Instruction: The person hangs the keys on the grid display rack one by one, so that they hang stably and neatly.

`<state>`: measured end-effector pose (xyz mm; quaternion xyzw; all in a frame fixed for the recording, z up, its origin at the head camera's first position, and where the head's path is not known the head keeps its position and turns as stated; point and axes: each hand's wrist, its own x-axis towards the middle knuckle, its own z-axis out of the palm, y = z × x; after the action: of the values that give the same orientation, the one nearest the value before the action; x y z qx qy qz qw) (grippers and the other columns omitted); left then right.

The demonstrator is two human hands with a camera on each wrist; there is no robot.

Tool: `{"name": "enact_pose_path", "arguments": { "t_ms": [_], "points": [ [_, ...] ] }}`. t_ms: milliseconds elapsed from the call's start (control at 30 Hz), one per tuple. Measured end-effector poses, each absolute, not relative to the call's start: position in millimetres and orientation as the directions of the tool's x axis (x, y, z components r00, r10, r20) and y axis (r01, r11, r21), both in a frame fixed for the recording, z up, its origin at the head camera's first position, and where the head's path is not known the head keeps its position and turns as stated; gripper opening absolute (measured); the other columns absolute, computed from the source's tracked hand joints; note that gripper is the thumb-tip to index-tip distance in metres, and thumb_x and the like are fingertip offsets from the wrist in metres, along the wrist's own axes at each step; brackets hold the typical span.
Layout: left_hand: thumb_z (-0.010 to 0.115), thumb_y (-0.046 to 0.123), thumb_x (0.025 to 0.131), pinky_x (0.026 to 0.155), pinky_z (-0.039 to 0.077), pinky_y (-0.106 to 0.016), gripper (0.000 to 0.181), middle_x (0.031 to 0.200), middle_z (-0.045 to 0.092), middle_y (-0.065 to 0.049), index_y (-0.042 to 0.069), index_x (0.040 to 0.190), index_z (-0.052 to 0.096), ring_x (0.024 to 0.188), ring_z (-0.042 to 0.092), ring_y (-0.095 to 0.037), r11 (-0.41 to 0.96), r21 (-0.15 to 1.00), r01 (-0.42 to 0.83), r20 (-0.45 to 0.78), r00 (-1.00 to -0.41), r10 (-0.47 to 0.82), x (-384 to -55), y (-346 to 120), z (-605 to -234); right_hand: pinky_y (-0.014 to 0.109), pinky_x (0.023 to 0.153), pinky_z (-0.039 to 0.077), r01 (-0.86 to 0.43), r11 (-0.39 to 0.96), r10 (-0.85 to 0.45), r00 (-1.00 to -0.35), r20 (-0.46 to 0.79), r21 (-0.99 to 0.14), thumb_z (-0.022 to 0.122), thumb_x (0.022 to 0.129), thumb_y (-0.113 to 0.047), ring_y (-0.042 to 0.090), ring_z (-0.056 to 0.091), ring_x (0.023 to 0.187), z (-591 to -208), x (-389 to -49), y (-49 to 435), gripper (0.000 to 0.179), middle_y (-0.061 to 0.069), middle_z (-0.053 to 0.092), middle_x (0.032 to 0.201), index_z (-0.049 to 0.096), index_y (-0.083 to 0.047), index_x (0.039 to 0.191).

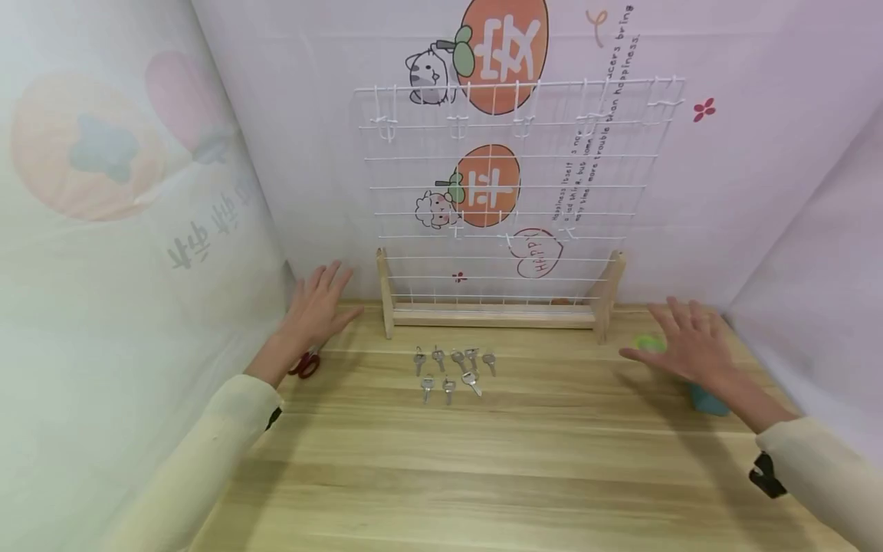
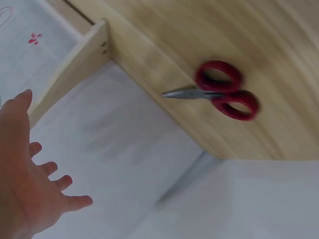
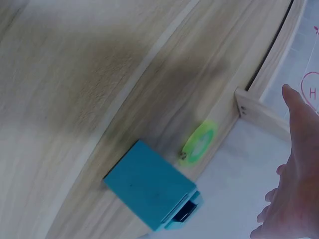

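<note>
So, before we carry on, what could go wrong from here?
The scissors lie near the left hand, so a low sweep there could knock them. The right hand is close to the blue box and the green ring, and might nudge either. Some keys lie close together, so picking one up could shift its neighbour.

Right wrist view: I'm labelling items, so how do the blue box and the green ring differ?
The blue box is angular; the green ring is rounded with a paler middle.
The blue box looks clearly bulkier than the green ring.
The green ring lies closer to the rack's wooden foot than the blue box does.
Both rest on the wooden table.
</note>
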<state>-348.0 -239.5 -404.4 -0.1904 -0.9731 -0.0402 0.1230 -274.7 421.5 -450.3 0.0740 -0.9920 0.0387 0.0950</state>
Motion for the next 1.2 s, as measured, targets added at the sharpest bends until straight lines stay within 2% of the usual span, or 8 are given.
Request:
{"name": "enact_pose_path", "arguments": {
  "t_ms": [267,467,600,733,1000,1200],
  "points": [
    [0.064,0.039,0.104,0.117,0.029,-0.071,0.073,0.166,0.029,-0.021,0.008,0.162,0.032,0.150,0.030,-0.045,0.880,0.202,0.429,0.315,-0.880,0.356,-363.1,-217.6,-386.0,0.084,0.111,0.011,-0.184,0.981,-0.166,-0.963,0.210,-0.069,0.068,0.084,-0.075,0.065,0.011,0.146,-440.1,-271.3,400.8,0.111,0.037,0.022,0.162,0.031,-0.002,0.160],
    [0.063,0.021,0.105,0.125,0.027,-0.055,0.061,0.162,0.038,-0.024,0.000,0.158,0.038,0.150,0.033,-0.041,0.753,0.442,0.488,0.377,-0.863,0.337,-375.6,-201.4,-377.4,0.082,0.113,0.014,-0.211,0.976,-0.192,-0.955,0.228,-0.062,0.070,0.082,-0.076,0.063,0.017,0.146,-430.4,-265.4,381.1,0.111,0.036,0.025,0.163,0.036,-0.004,0.159],
    [0.062,0.016,0.106,0.122,0.032,-0.057,0.057,0.160,0.041,-0.024,-0.001,0.156,0.040,0.146,0.039,-0.044,0.675,0.579,0.458,0.377,-0.884,0.276,-382.8,-194.8,-373.6,0.080,0.115,0.013,-0.241,0.968,-0.218,-0.944,0.248,-0.066,0.071,0.080,-0.076,0.060,0.017,0.149,-427.4,-263.5,369.1,0.111,0.033,0.024,0.164,0.038,-0.005,0.159],
    [0.061,0.013,0.106,0.116,0.038,-0.060,0.054,0.158,0.044,-0.025,-0.002,0.154,0.042,0.139,0.046,-0.050,0.618,0.655,0.434,0.379,-0.897,0.229,-390.4,-190.0,-369.4,0.078,0.117,0.015,-0.268,0.961,-0.242,-0.933,0.266,-0.067,0.073,0.079,-0.075,0.059,0.017,0.150,-422.0,-261.3,355.8,0.110,0.031,0.025,0.165,0.040,-0.008,0.159],
    [0.054,0.015,0.110,0.112,0.047,-0.055,0.049,0.159,0.043,-0.022,-0.003,0.154,0.042,0.139,0.049,-0.044,0.546,0.763,0.346,0.281,-0.938,0.202,-401.0,-179.3,-363.8,0.075,0.120,0.013,-0.292,0.955,-0.273,-0.933,0.234,-0.053,0.068,0.082,-0.078,0.056,0.016,0.152,-413.2,-256.5,328.9,0.109,0.029,0.025,0.166,0.038,-0.008,0.160],
    [0.051,0.013,0.110,0.112,0.048,-0.054,0.045,0.160,0.043,-0.021,-0.002,0.153,0.045,0.141,0.047,-0.042,0.490,0.827,0.276,0.217,-0.960,0.174,-405.9,-172.8,-365.5,0.074,0.121,0.013,-0.329,0.942,-0.306,-0.923,0.234,-0.068,0.069,0.083,-0.075,0.056,0.017,0.152,-414.4,-256.3,313.8,0.107,0.028,0.025,0.167,0.036,-0.008,0.160]
  ]
}}
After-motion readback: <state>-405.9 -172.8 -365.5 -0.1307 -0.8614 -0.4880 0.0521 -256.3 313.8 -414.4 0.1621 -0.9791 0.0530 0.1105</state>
